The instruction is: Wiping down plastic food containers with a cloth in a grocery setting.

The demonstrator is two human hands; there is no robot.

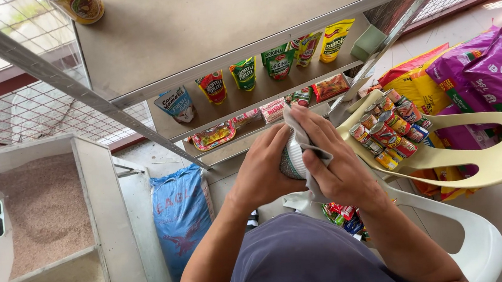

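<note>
1. Overhead, a grey metal shelf unit (205,36) spans 12 o'clock; its lower shelf carries a row of upright sauce pouches (245,74) in green, red and yellow.
2. At 9 o'clock, a grey bin (103,220) holds brownish grain (45,207) in one compartment and paler grain in the compartment below it.
3. At 3 o'clock, purple sacks (499,71) and yellow-and-red sacks lean together on the floor.
4. A cream plastic chair (501,158) sits between 3 and 4 o'clock; a white chair (484,241) stands just below it.
5. A blue woven sack (182,216) stands at 7 o'clock, just beside the bin.
6. A cluster of small tins (386,132) rests on the cream chair seat, near the person's hands.
7. The left hand (260,173) is closed around a small can (293,155), held at frame centre, ribbed end facing up.
8. The right hand (335,164) presses a grey cloth (305,139) against the can, fingers curled over both; the cloth drapes across the can's right side and hangs below the hands.
</note>
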